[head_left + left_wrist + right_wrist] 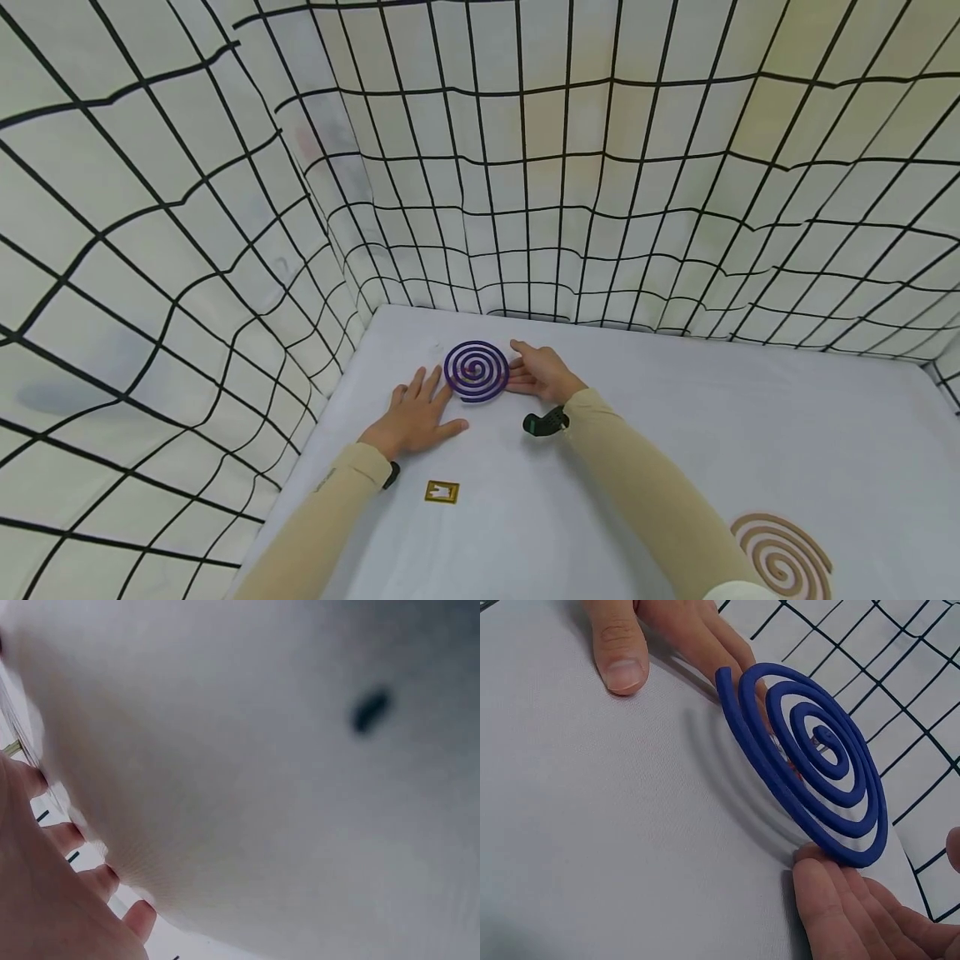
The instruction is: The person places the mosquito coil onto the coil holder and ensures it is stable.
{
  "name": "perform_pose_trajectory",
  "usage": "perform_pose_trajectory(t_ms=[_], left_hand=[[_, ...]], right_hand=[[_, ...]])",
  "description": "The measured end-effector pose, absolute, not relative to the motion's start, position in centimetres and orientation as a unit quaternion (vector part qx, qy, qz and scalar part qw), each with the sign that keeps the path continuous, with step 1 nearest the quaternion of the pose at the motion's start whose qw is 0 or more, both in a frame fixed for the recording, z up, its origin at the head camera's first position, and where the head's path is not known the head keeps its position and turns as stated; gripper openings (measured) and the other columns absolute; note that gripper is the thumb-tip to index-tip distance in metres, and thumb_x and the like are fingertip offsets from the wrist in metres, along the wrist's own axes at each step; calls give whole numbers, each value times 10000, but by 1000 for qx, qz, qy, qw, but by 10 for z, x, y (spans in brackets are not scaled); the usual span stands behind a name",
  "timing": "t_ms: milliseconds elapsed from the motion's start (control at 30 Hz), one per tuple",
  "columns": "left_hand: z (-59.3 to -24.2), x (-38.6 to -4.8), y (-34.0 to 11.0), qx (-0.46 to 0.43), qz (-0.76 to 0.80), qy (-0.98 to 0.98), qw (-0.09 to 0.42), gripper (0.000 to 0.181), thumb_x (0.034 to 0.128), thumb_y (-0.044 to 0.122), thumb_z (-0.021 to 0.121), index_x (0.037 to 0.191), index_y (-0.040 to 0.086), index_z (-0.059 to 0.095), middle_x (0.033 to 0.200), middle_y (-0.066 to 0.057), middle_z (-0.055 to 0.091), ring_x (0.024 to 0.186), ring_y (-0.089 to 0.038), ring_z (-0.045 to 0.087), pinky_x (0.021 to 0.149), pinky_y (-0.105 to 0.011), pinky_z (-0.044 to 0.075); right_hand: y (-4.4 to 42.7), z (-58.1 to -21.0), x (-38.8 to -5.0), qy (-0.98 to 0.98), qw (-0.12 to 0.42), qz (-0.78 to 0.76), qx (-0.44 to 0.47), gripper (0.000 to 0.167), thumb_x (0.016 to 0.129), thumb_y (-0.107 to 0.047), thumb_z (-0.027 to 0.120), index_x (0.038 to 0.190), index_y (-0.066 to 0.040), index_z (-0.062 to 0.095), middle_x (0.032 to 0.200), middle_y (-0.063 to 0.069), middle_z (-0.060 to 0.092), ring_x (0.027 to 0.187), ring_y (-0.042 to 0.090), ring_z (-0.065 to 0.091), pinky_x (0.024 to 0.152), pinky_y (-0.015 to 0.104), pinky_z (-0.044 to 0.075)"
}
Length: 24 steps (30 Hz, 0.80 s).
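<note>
A dark blue-purple spiral coil sits near the left of the table's far side. In the right wrist view the coil is tilted, with a shadow on the cloth under it and something small and reddish partly hidden behind its rings. My left hand lies palm down with fingers spread, fingertips at the coil's left edge. From the other side, my right hand holds its fingers extended at the coil's right edge, thumb apart; the right wrist view shows these fingers touching the lower rim.
A small gold-coloured rectangular piece lies on the white table near my left wrist. Toward the lower right is a tan spiral coil. White walls with black netting rise behind and to the left of the table.
</note>
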State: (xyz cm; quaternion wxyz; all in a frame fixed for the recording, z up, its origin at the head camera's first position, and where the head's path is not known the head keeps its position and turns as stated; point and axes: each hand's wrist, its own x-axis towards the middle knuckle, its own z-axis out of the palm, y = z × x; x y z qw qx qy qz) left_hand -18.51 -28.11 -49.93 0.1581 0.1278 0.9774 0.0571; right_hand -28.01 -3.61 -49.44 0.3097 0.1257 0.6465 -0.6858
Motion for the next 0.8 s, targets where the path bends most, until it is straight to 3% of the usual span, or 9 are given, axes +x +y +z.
perform_pose_trajectory(t_ms=[467,800], left_hand=[[-497,-185,-280,124,60,977,161,909,1002,715,424,1675,161,166,1759,-182,40,1625,-468,6,1251,-693,158],[-494,-186,-280,131,49,977,161,902,1011,696,429,1671,134,178,1751,-207,69,1617,-487,49,1240,-701,184]], right_hand=[[-19,-492,-275,655,307,-680,118,563,1067,-436,530,1293,72,617,1137,196,757,900,195,779,861,318,630],[-7,-488,-271,654,294,-688,113,555,1067,-419,539,1323,68,603,1271,242,709,985,218,768,927,338,615]])
